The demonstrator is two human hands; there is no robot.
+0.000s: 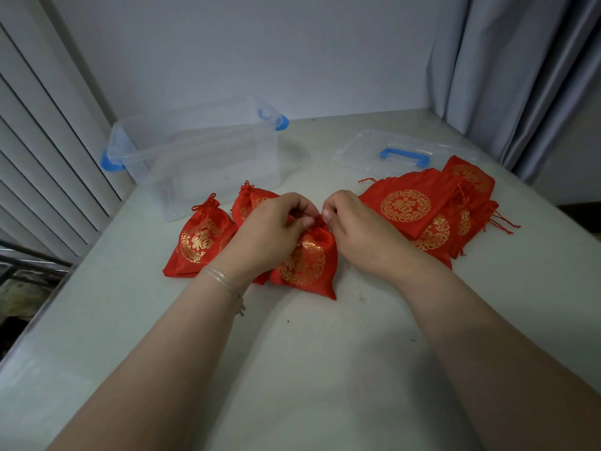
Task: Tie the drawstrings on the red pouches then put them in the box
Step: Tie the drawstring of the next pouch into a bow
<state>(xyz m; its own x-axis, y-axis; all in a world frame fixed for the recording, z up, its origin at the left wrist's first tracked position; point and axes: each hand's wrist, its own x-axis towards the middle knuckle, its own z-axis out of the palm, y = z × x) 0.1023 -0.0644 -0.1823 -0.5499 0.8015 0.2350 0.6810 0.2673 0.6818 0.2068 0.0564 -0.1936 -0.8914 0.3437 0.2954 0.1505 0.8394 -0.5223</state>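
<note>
Glossy red satin pouch (305, 258), gold medallion stamped on its face, lies mid-desk with its neck gathered. Left hand (271, 229) and right hand (353, 227) both have their fingers curled in, pinching at that neck. Two tied pouches (198, 237) sit plump just left of it; a flat, untied stack (432, 206) fans out to the right. Behind, a clear plastic box (198, 151) with blue latches, its lid (403, 151) lying apart on the pale desk (325, 353).

Pale white table (325, 369), plain wall (260, 50), grey curtain (520, 76) right, white slatted panel (42, 141) left.
</note>
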